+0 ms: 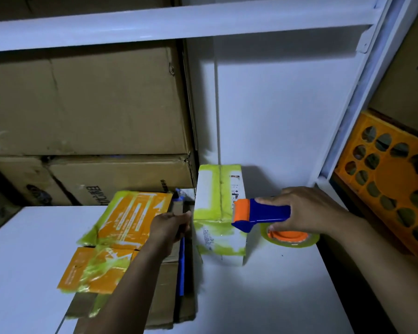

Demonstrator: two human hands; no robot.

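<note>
Dark printed characters noted on lower brown cardboard box [95, 192], small print on white yellow-green-taped carton [219, 213]; none legible.

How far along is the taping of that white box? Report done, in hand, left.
Done: yellowish tape already bands the white box top and front. In hand: the right hand holds the tape dispenser against its right edge; the left hand touches its left edge. Left: probably cutting the tape.

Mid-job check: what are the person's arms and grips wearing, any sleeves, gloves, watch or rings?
Nothing worn shows. The left grip and right grip are bare hands, with no gloves, rings or watch visible. The left forearm and right forearm are bare to the frame edge, with no sleeve or wristband in view.
</note>
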